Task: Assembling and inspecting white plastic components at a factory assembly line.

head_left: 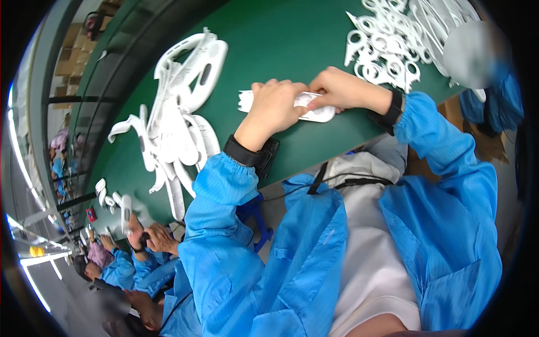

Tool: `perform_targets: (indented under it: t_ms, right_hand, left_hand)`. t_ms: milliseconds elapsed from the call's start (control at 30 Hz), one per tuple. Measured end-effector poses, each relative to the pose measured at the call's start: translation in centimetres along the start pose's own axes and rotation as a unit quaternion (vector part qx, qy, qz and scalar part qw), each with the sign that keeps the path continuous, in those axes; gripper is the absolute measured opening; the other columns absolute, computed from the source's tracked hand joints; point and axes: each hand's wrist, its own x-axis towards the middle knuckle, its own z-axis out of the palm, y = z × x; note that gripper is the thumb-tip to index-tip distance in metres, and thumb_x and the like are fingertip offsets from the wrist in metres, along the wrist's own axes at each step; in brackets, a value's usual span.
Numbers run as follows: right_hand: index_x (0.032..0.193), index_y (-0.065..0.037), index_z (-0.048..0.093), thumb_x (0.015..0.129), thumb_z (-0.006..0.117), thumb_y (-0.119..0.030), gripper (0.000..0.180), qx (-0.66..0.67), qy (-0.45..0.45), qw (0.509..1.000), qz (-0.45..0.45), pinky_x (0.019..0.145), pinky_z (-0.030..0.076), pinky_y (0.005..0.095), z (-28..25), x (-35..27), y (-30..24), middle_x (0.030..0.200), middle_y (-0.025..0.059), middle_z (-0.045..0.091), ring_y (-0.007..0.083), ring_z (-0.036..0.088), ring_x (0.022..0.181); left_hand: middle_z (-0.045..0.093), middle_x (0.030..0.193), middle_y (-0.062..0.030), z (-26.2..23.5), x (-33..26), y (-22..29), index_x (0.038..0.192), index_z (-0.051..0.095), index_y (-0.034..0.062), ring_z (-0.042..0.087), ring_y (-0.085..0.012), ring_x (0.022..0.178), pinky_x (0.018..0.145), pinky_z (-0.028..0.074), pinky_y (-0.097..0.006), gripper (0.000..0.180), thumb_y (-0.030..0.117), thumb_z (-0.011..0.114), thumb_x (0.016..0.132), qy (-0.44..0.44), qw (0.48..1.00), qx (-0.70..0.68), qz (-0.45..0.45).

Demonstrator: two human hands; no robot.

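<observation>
Both hands grip one white plastic casing part (322, 114) just above the green tabletop. It is long, with a rounded right end, a patch of small perforations and a jagged left end. My left hand (273, 105) is closed over its left and middle stretch, palm down. At the rounded end my right hand (343, 91) pinches it, thumb on top and fingers partly behind. The part's middle is hidden under my left fingers.
Long white plastic shells (181, 132) lie heaped on the green table (264, 50) to my left. Small white ring-shaped parts (387, 48) are piled at the far right, beside more long white pieces (441, 28). Co-workers in blue (120, 272) sit along the left.
</observation>
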Motion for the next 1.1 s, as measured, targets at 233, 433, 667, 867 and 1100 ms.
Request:
perform_targets:
  t_ms: [233, 433, 667, 867, 1100]
  right_hand:
    - [0.084, 0.001, 0.066, 0.084, 0.068, -0.029, 0.030, 0.089, 0.060, 0.994, 0.018, 0.040, 0.031, 0.0222, -9.0, 1.2, -1.0, 0.057, -0.0028, 0.053, 0.0035, 0.045, 0.048]
    - [0.127, -0.007, 0.047, 0.087, 0.056, -0.054, 0.063, 0.150, 0.189, 0.967, 0.078, 0.044, 0.036, 0.0209, -15.3, 9.2, 2.8, 0.086, 0.0027, 0.060, 0.0069, 0.049, 0.054]
    - [0.111, -0.009, 0.060, 0.075, 0.071, -0.027, 0.041, -0.237, 0.072, 0.968, 0.044, 0.073, 0.048, 0.0351, -14.2, 2.0, 5.1, 0.099, 0.0107, 0.062, 0.0229, 0.058, 0.086]
    - [0.113, -0.012, 0.062, 0.068, 0.073, -0.019, 0.047, -0.423, 0.070, 0.902, 0.057, 0.088, 0.044, 0.0384, -11.9, -1.9, 5.2, 0.112, 0.0111, 0.062, 0.0278, 0.053, 0.109]
    - [0.096, -0.002, 0.058, 0.093, 0.045, -0.021, 0.023, -0.255, 0.184, 0.947, -0.065, 0.075, 0.047, 0.0425, -13.0, 0.6, 5.4, 0.087, 0.0176, 0.064, 0.0357, 0.060, 0.079]
  left_hand:
    - [0.064, 0.112, -0.0150, -12.8, 2.0, -13.0, 0.113, 0.063, 0.0023, 0.062, -0.0256, 0.103, 0.091, 0.047, -0.035, 0.038, 0.002, 0.053, 0.076, 0.167, 0.960, -0.086, -0.207]
    - [0.056, 0.125, -0.0114, -9.7, 7.5, -27.4, 0.123, 0.056, 0.0182, 0.053, -0.0307, 0.117, 0.096, 0.043, -0.043, 0.046, 0.015, 0.058, 0.077, 0.078, 0.946, 0.166, -0.268]
    - [0.059, 0.112, -0.0112, -10.4, 6.7, -27.5, 0.103, 0.063, 0.0126, 0.058, -0.0306, 0.105, 0.098, 0.024, -0.069, 0.029, 0.015, 0.061, 0.074, 0.048, 0.919, 0.287, -0.266]
    - [0.057, 0.107, -0.0081, -13.2, 8.8, -16.8, 0.096, 0.060, 0.0114, 0.055, -0.0290, 0.102, 0.090, 0.037, -0.049, 0.027, 0.006, 0.063, 0.069, 0.246, 0.920, 0.302, 0.046]
    - [0.052, 0.089, -0.0057, -4.1, 3.6, 0.2, 0.080, 0.060, 0.0131, 0.052, -0.0265, 0.090, 0.076, 0.039, -0.042, 0.018, 0.008, 0.068, 0.065, 0.161, 0.953, 0.228, 0.119]
